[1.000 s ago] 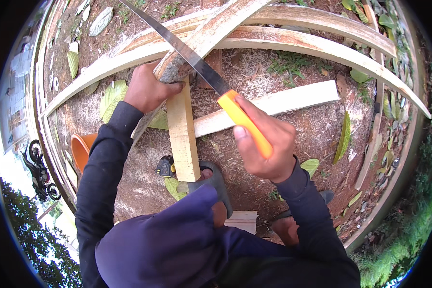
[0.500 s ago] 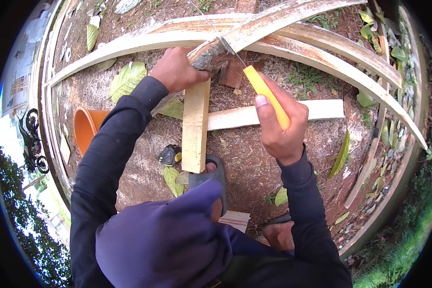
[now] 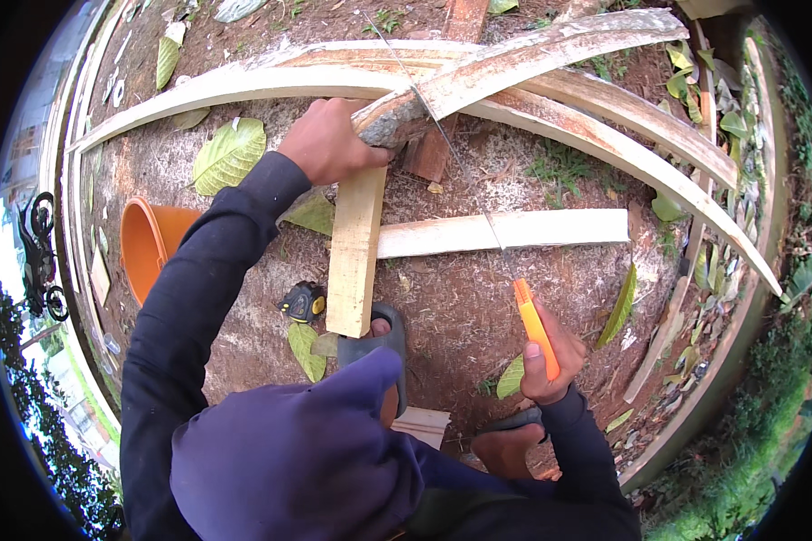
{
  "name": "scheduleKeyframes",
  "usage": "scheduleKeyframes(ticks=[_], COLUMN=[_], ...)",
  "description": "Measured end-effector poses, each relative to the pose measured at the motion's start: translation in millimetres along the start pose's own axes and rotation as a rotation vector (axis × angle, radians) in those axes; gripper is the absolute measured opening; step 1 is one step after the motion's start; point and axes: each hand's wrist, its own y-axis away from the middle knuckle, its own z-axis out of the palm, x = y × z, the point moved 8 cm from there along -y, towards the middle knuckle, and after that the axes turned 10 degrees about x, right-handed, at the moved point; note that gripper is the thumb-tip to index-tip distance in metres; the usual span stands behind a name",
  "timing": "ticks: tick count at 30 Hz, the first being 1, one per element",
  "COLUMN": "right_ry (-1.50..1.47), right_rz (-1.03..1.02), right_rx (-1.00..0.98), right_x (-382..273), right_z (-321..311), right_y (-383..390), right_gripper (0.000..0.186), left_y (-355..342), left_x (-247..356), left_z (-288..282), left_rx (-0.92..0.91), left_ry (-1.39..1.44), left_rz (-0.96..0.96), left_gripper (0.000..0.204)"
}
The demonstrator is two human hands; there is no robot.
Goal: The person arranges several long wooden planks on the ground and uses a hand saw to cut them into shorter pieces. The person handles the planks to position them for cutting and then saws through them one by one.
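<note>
My right hand (image 3: 558, 359) is closed round the orange handle of a handsaw (image 3: 534, 316), low on the right. The saw's thin blade slants up and left, crossing a rough wooden slab (image 3: 541, 59) near its bark-covered end. My left hand (image 3: 327, 144) grips that bark-covered end, left of the blade. The slab rests over long pale wooden strips (image 3: 280, 84). Below my left hand lies a squared yellowish wooden block (image 3: 356, 257), its near end by a sandalled foot (image 3: 383, 338). A flat white board (image 3: 550, 229) extends right from the block, beneath the blade.
An orange bucket (image 3: 149, 243) lies to the left, beside my left forearm. A black and yellow tape measure (image 3: 303, 302) sits left of the block. Large leaves (image 3: 230, 156) and sawdust dot the soil. A reddish plank (image 3: 431, 149) lies under the strips.
My right hand has pulled the saw down toward me, so more blade shows below the slab. My left hand keeps its hold on the slab's end. The view has shifted slightly.
</note>
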Motion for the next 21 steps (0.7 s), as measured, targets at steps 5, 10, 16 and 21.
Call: scheduleKeyframes(ticks=[5,10,16,21], right_ry=[-0.062,-0.187,-0.058,-0.268], right_rz=[-0.054,-0.046,-0.14,0.075], right_rx=[0.053,0.107,0.041,0.135], right_x=[-25.3,-18.2,-20.7,-36.9], right_z=[43.9,71.9,41.5,87.1], right_y=[-64.1,-115.4,-60.5,-148.7], right_gripper=[0.044,0.042,0.045,0.04], left_y=[3.9,-1.8,7.8,-0.9], left_x=[0.9,-1.1,-2.9,2.0], left_z=[4.5,5.8,5.3,0.9], left_rx=[0.002,-0.074,-0.067,-0.008], left_ry=[-0.01,0.05,0.022,0.003], left_rz=[-0.002,-0.04,-0.058,-0.019], left_gripper=[0.062,0.066,0.068,0.06])
